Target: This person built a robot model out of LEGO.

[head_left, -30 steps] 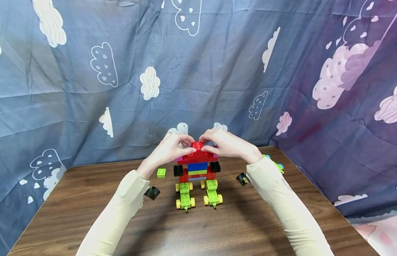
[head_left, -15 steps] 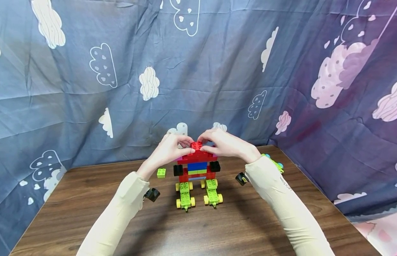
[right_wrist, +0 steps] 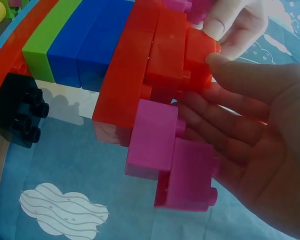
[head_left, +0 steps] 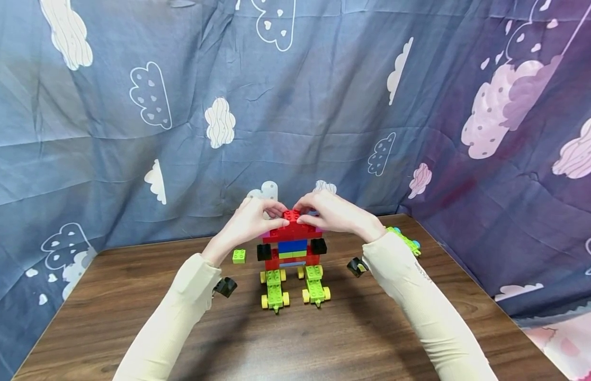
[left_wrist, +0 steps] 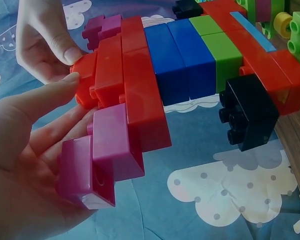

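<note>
A toy figure built of interlocking building bricks stands on the wooden table. Its small red top brick (head_left: 291, 215) is pinched between the thumb and fingers of my left hand (head_left: 250, 219) on one side and my right hand (head_left: 334, 212) on the other. Beneath it come wider red bricks (left_wrist: 142, 100), then blue bricks (head_left: 293, 246) and a lime layer (right_wrist: 47, 47). Stepped pink bricks (left_wrist: 115, 142) stick out at the shoulders, close to each palm. Black bricks (head_left: 319, 246) jut from the sides. Two lime wheeled bases (head_left: 274, 290) with yellow wheels form the feet.
A loose lime brick (head_left: 239, 256) lies left of the figure. Farther right, partly behind the right sleeve, is a lime and blue brick piece (head_left: 410, 244). Black wrist cameras (head_left: 357, 266) hang below both sleeves. A cloud-patterned blue curtain (head_left: 276, 132) rises behind the table.
Both hands keep their pinch on the red top brick. The head view has shifted slightly, and the figure stands as before.
</note>
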A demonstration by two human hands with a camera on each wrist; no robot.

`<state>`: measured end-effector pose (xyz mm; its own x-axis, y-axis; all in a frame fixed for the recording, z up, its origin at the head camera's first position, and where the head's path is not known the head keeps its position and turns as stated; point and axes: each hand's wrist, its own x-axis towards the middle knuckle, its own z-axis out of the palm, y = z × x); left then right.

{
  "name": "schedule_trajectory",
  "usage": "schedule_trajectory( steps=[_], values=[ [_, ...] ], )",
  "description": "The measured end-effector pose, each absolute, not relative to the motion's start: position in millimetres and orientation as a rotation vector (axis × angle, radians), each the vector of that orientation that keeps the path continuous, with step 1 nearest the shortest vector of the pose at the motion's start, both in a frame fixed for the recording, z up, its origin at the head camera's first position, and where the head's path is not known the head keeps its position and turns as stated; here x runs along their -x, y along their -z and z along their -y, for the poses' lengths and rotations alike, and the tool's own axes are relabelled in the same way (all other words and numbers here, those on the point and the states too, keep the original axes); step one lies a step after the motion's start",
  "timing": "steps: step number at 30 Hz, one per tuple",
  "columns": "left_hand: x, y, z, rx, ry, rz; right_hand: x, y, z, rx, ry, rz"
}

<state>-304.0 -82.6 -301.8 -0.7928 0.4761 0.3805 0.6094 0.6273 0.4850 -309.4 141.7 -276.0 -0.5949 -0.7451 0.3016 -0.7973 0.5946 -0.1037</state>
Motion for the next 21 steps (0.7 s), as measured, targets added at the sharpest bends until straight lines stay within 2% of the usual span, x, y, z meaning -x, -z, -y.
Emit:
schedule_trajectory(
  steps=[21],
  values=[
    [301.4,304.2,83.7,0.886,0.929,2.637,309.1,276.9,-141.1,-1.24,-0.367,2.617]
  ],
)
